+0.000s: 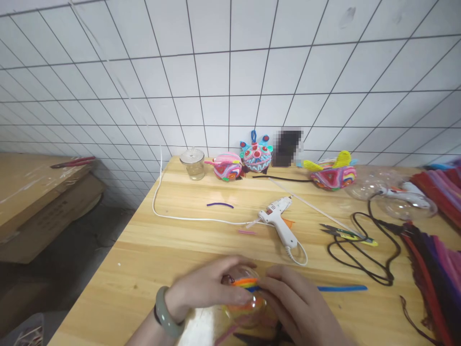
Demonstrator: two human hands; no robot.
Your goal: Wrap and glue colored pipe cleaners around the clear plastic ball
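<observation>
My left hand [207, 287], with a grey-green bangle on the wrist, is closed around a clear plastic ball [248, 315]. Orange, yellow and blue pipe cleaners [245, 282] lie in curved stripes on the ball. The fingers of my right hand [300, 300] pinch at the blue stripe on the ball's right side. From behind that hand, the loose end of a blue pipe cleaner [344, 288] sticks out to the right. Dark scissors [248, 339], partly hidden, lie under my hands beside a pink strand.
Beyond my hands lies a white glue gun [279, 222] with its cord. Decorated fish-like ornaments [226, 166] and a lidded glass [192, 166] stand by the tiled wall. Thread snips [347, 234], a black cable [360, 269] and bundles of pipe cleaners [428, 274] are on the right.
</observation>
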